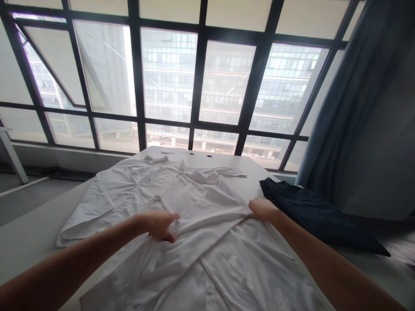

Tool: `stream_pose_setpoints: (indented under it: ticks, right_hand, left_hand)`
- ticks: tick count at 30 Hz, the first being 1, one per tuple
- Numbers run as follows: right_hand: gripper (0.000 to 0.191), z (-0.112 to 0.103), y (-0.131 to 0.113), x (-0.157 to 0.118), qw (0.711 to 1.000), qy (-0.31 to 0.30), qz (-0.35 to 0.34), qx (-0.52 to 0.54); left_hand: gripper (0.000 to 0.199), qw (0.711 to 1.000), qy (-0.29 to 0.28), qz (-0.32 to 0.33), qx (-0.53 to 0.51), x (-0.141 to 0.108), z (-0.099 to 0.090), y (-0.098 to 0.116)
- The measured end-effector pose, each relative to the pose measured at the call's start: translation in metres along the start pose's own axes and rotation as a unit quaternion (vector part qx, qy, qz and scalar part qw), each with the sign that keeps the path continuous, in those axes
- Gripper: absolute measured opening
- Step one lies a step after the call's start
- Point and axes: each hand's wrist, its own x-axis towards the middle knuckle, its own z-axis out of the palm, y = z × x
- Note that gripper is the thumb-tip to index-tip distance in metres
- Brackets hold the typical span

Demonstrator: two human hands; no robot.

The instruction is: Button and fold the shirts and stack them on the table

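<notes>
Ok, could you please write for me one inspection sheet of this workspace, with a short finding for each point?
Surface: white table, with two dark round spots near its far edge.
Job's things: near white shirt, creased, its buttons toward the camera; another white shirt lies spread out to its left.
Clutter: dark blue cloth on the right side.
Hands: the right hand is closed on the near white shirt; the left hand touches it, thumb and one finger apart, its grip unclear.
Cables: nothing seen.
Surroundings: dark-framed window ahead, one pane at left tilted open; blue-grey curtain at right.
</notes>
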Motion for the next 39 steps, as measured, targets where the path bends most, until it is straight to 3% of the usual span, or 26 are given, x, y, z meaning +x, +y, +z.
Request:
stream_pose_setpoints:
  ticks: [4, 7, 10, 13, 16, 21, 29, 34, 39]
  right_hand:
    - [0.015, -0.008, 0.007, 0.012, 0.995, -0.083, 0.052, 0.022]
    - [0.012, -0.015, 0.006, 0.032, 0.994, -0.001, 0.067, 0.083]
    - [0.026, -0.02, -0.007, 0.06, 0.986, 0.1, 0.068, 0.115]
    - [0.039, -0.021, -0.026, 0.092, 0.976, 0.117, 0.091, 0.159]
    - [0.037, -0.019, -0.04, 0.122, 0.963, 0.119, 0.12, 0.208]
    - [0.032, -0.02, -0.034, 0.156, 0.952, 0.12, 0.156, 0.233]
    - [0.026, -0.004, 0.01, 0.182, 0.951, 0.121, 0.162, 0.234]
    - [0.032, 0.014, 0.014, 0.188, 0.95, 0.148, 0.164, 0.22]
    - [0.039, 0.02, 0.011, 0.185, 0.949, 0.162, 0.164, 0.213]
  left_hand:
    - [0.095, 0.999, -0.001, -0.008, -0.032, -0.02, -0.004, 0.007]
    - [0.087, 0.995, 0.017, -0.004, -0.101, -0.03, 0.0, -0.002]
    - [0.079, 0.984, 0.045, -0.002, -0.17, -0.036, 0.009, -0.011]
    - [0.071, 0.975, 0.072, 0.001, -0.211, -0.041, 0.02, -0.015]
    - [0.069, 0.968, 0.088, 0.003, -0.233, -0.043, 0.029, -0.016]
    - [0.07, 0.967, 0.074, -0.02, -0.243, -0.043, 0.036, -0.017]
    - [0.068, 0.954, 0.047, -0.032, -0.295, -0.049, 0.042, -0.016]
    - [0.064, 0.947, 0.023, -0.036, -0.317, -0.053, 0.044, -0.015]
    - [0.071, 0.934, -0.025, -0.029, -0.354, -0.063, 0.033, -0.015]
